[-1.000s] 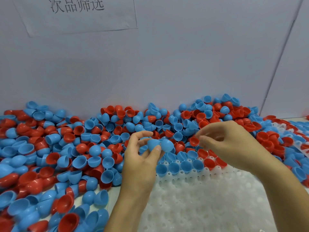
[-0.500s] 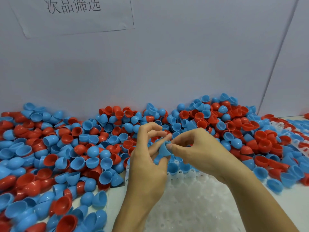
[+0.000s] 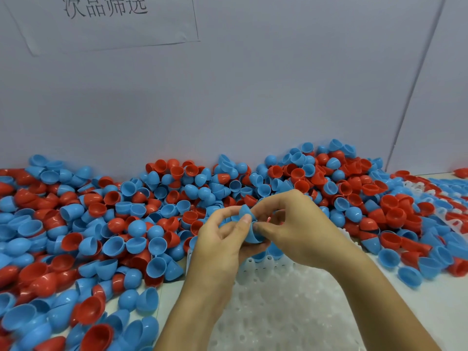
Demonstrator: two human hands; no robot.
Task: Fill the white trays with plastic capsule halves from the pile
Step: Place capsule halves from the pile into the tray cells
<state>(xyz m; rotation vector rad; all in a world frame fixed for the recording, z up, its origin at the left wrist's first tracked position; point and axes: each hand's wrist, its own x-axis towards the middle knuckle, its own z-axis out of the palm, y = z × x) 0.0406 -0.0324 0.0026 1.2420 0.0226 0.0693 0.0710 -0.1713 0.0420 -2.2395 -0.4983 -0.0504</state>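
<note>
Here, far on the left, a big pile of capsule halves [image 3: 83,231] in red and blue covers the tabletop [image 3: 453,307] and runs along the grey wall [image 3: 253,97]. Up on the wall, at the top left, hangs a paper sign [image 3: 106,21] with dark writing. Moving toward the middle, the left hand [image 3: 222,247] comes up from the bottom edge. Its fingers are curled, and its thumb presses on a blue capsule half [image 3: 249,228]. That blue piece sits right between the two hands, held up above the far edge of the white tray [image 3: 283,312]. The tray lies flat under the wrists, close to the person, and its little cups look bare near the front. A few blue halves sit in the tray's far row, partly hidden by the hands. Just to the right, the right hand [image 3: 298,229] meets the left one. Its thumb and fingertips pinch the same blue piece from the other side, and its other fingers are bent. I cannot tell if it is one piece or two stuck together. Farther right, more red and blue halves lie in a heap, and another white tray [image 3: 415,188] peeks out among them near the right edge.
</note>
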